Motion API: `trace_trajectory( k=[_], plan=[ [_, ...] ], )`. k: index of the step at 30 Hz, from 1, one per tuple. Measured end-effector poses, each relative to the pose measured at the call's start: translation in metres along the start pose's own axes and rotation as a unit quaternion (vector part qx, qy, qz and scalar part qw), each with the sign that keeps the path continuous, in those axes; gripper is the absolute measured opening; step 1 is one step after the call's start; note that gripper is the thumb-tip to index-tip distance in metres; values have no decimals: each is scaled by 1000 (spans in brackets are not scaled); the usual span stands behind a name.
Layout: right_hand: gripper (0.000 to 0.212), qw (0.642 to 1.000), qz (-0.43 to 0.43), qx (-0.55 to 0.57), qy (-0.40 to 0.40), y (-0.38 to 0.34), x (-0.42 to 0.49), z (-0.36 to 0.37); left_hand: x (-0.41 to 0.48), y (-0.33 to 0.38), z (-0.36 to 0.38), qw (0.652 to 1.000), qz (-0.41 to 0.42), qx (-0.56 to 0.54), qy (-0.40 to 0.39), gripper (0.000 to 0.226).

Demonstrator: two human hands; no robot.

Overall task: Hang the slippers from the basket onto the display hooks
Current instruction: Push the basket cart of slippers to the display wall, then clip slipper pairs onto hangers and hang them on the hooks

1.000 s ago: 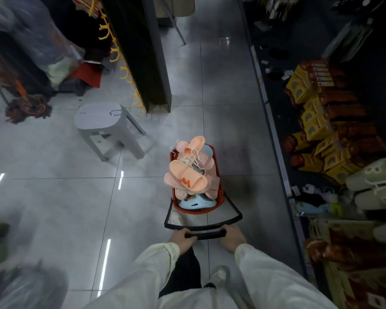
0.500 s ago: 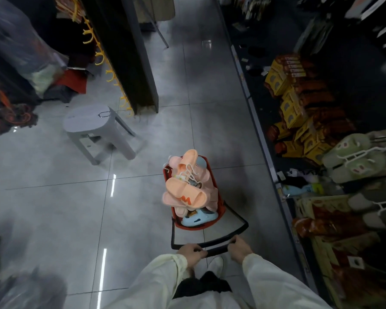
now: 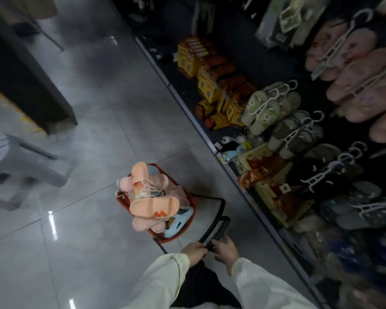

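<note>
- The grey stool is standing on the floor well to your left. Swinging wide that way is risking a knock against its legs.
- The red basket is sitting on the glossy floor just ahead of you. The slippers are piling above its rim, with white hanger hooks tangling among them. A jolt is likely to be tipping the top orange one out. Lifting one pair is likely to be dragging its neighbours along.
- Your left hand is gripping the black handle, fingers curling round the bar.
- Your right hand is gripping the same bar just beside it, though blur is softening the fingers. With both hands holding the handle, nothing is steadying the heap.
- The yellow packs are crowding the low shelf to the right of the basket. Steering too close is risking a clip on the shelf edge.
- The green pair and other hung pairs are crowding the display on your right and hiding the hooks themselves. Pushing a hanger in blind is risking unhooking one already hanging.
</note>
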State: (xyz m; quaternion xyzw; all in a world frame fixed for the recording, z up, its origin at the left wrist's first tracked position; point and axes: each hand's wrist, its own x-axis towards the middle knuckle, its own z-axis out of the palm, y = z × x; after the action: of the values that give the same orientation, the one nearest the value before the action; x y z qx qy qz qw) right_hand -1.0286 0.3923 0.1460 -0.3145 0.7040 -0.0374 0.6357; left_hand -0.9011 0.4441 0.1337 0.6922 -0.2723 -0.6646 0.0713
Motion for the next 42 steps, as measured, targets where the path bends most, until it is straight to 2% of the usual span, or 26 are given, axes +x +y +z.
trace_trajectory(
  k=[3,10,14,22,26,30,37,42],
  plan=[
    [26,1000,0,12,25,12,7,-19,5,19,22,999,15,3,-28,35],
    [35,990,38,117,67,10,59,-56,-9,40,40,998,37,-18,-50,47],
    [30,971,51,195,132,-1,82,-86,-5,49,16,998,0,-68,8,49],
    [51,946,31,264,185,12,91,-171,-6,34,4,991,-79,-101,48,54],
    [49,946,41,261,188,18,101,-209,2,57,15,987,-80,-121,70,54],
    [49,951,58,234,191,28,116,-240,11,91,19,972,-61,-195,112,50],
    [45,940,60,232,241,46,111,-290,28,140,41,953,-29,-265,143,31],
    [49,925,80,264,263,48,77,-314,35,148,65,964,-26,-240,114,50]
  ],
)
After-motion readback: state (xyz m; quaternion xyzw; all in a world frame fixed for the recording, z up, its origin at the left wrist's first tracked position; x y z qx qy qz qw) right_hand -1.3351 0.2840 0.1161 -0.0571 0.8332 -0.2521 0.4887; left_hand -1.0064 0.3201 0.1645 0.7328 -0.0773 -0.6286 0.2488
